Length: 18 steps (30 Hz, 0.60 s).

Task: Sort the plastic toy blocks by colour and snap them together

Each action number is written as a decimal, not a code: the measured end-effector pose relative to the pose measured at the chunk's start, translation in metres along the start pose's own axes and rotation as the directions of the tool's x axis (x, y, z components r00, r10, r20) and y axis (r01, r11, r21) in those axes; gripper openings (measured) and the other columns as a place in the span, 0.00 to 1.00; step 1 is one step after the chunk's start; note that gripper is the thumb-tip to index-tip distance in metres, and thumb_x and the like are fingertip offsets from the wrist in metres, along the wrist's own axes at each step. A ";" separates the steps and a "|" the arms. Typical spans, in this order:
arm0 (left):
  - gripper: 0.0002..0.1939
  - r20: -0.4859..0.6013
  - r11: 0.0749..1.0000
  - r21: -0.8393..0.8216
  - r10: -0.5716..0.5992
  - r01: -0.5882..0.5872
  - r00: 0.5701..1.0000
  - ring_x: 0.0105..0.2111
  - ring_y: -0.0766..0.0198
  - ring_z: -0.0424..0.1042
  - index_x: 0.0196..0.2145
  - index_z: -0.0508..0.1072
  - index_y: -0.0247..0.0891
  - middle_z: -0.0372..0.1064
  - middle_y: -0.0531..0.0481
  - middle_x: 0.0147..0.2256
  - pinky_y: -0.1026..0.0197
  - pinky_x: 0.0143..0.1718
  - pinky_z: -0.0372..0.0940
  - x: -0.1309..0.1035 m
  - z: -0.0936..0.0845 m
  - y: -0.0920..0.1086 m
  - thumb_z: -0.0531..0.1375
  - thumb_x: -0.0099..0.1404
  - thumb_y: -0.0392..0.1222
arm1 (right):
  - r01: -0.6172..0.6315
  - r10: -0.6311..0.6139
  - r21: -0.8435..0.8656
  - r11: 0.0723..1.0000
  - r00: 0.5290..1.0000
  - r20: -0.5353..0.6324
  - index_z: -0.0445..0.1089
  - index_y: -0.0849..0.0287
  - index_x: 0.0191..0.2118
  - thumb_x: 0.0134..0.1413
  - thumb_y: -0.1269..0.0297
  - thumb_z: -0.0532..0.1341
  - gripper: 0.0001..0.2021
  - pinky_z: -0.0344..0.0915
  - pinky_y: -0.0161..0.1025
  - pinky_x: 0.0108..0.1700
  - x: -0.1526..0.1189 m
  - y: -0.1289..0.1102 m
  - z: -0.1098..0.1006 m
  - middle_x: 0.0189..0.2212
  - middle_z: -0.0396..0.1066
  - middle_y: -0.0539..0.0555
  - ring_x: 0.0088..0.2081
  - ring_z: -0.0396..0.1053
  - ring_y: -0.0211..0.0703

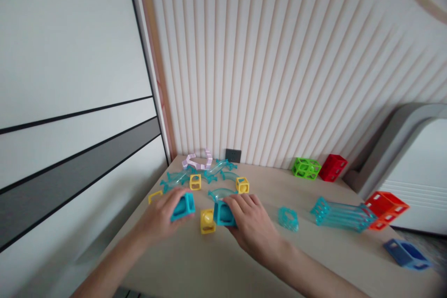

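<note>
My left hand [166,212] is closed around a teal cube block [183,206], fingers over its top and thumb below. A second teal cube block [224,213] is gripped by my right hand [249,221]. The two blocks are apart, with a small gap between them. A yellow cube block [208,221] with a round hollow sits on the table between and just below them. Behind my right hand lies a clear teal curved track [221,193], next to another yellow cube [242,185]. My left hand partly covers a yellow piece [155,197].
Clear teal tracks [179,177], a yellow cube [195,182] and a lilac track [197,162] lie at the back. Rightward are a teal ring piece [288,219], stacked tracks [345,215], green [306,168], dark red [333,167], orange [386,209] and blue [408,254] blocks.
</note>
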<state>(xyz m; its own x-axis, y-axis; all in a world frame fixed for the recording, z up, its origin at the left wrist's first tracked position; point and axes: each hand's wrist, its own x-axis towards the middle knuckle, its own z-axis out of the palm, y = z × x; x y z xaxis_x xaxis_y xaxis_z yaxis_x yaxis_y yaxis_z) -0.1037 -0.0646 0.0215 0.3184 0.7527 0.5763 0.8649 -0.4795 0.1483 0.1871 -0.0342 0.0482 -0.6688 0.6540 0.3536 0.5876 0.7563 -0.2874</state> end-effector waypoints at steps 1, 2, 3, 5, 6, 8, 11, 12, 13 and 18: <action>0.20 -0.047 0.990 -0.022 -0.137 0.136 0.989 0.46 0.54 0.76 0.54 0.67 0.39 0.75 0.43 0.48 0.57 0.47 0.70 0.006 0.000 -0.015 0.56 0.70 0.51 | 0.017 -0.018 -0.018 1.000 0.998 -0.063 0.65 0.54 0.56 0.56 0.67 0.66 0.22 0.64 0.54 0.50 -0.003 0.004 0.006 0.50 0.73 0.61 0.48 0.70 0.59; 0.20 -0.083 0.966 -0.033 -0.260 0.258 0.962 0.45 0.55 0.75 0.54 0.66 0.39 0.74 0.44 0.47 0.57 0.47 0.69 0.013 0.000 -0.032 0.54 0.71 0.53 | 0.031 -0.032 -0.010 0.999 0.993 -0.113 0.64 0.54 0.56 0.58 0.68 0.64 0.21 0.63 0.53 0.51 -0.005 0.009 0.012 0.50 0.73 0.60 0.49 0.69 0.58; 0.21 -0.082 0.936 -0.026 -0.353 0.352 0.932 0.47 0.55 0.74 0.54 0.66 0.39 0.73 0.44 0.48 0.56 0.49 0.68 0.023 0.002 -0.050 0.54 0.71 0.54 | 0.038 -0.036 0.012 0.999 0.987 -0.159 0.62 0.53 0.57 0.60 0.69 0.63 0.20 0.63 0.53 0.50 -0.007 0.014 0.019 0.51 0.72 0.60 0.49 0.68 0.57; 0.22 -0.067 0.864 0.063 -0.495 0.499 0.866 0.50 0.52 0.71 0.51 0.68 0.35 0.72 0.40 0.48 0.56 0.52 0.65 0.042 0.010 -0.085 0.55 0.68 0.55 | 0.042 -0.028 0.052 0.998 0.971 -0.237 0.60 0.54 0.58 0.61 0.69 0.60 0.21 0.63 0.52 0.50 -0.009 0.025 0.033 0.51 0.70 0.61 0.49 0.68 0.56; 0.22 -0.022 0.809 0.128 -0.576 0.574 0.817 0.50 0.52 0.70 0.49 0.69 0.35 0.72 0.40 0.48 0.57 0.52 0.64 0.052 0.017 -0.101 0.56 0.67 0.56 | 0.050 -0.031 0.063 0.997 0.963 -0.269 0.59 0.54 0.59 0.61 0.69 0.59 0.21 0.63 0.53 0.50 -0.010 0.030 0.041 0.51 0.70 0.61 0.49 0.68 0.57; 0.20 0.021 0.765 0.165 -0.634 0.623 0.773 0.46 0.50 0.72 0.46 0.70 0.33 0.73 0.38 0.43 0.56 0.48 0.65 0.067 0.033 -0.128 0.56 0.67 0.53 | 0.055 -0.028 0.078 0.995 0.950 -0.310 0.57 0.54 0.61 0.61 0.68 0.59 0.23 0.64 0.54 0.50 -0.011 0.038 0.056 0.52 0.69 0.62 0.50 0.67 0.58; 0.20 0.062 0.740 0.191 -0.665 0.645 0.744 0.48 0.51 0.72 0.49 0.69 0.31 0.74 0.37 0.46 0.58 0.47 0.64 0.080 0.060 -0.152 0.58 0.65 0.49 | 0.071 -0.036 0.104 0.992 0.951 -0.308 0.54 0.53 0.64 0.60 0.67 0.60 0.27 0.65 0.55 0.50 -0.017 0.044 0.074 0.51 0.70 0.62 0.50 0.68 0.58; 0.20 0.079 0.738 0.197 -0.668 0.646 0.740 0.49 0.51 0.72 0.50 0.69 0.31 0.74 0.36 0.47 0.59 0.47 0.63 0.083 0.068 -0.157 0.58 0.65 0.47 | 0.074 -0.037 0.112 0.991 0.954 -0.298 0.54 0.53 0.64 0.60 0.67 0.60 0.28 0.66 0.55 0.50 -0.019 0.044 0.078 0.52 0.70 0.61 0.50 0.68 0.58; 0.20 0.094 0.737 0.201 -0.671 0.646 0.736 0.50 0.51 0.72 0.50 0.69 0.31 0.73 0.35 0.49 0.59 0.47 0.63 0.085 0.075 -0.161 0.59 0.64 0.46 | 0.067 -0.029 0.122 0.990 0.956 -0.292 0.53 0.52 0.65 0.60 0.67 0.60 0.29 0.66 0.55 0.50 -0.022 0.044 0.081 0.52 0.70 0.61 0.50 0.69 0.58; 0.18 0.186 0.726 0.211 -0.687 0.655 0.702 0.46 0.51 0.75 0.48 0.71 0.30 0.76 0.35 0.46 0.60 0.43 0.64 0.089 0.094 -0.170 0.61 0.62 0.42 | -0.074 0.135 0.191 0.979 0.935 -0.327 0.51 0.49 0.66 0.61 0.61 0.61 0.30 0.69 0.57 0.52 -0.026 0.038 0.084 0.51 0.71 0.60 0.50 0.70 0.59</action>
<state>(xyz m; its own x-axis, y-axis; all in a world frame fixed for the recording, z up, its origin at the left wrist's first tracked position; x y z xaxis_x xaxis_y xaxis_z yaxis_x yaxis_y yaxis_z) -0.1862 0.1267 -0.0282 -0.2988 0.9419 0.1534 0.9181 0.2399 0.3154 0.1887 -0.0208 -0.0464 -0.3974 0.7085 0.5832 0.5381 0.6947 -0.4773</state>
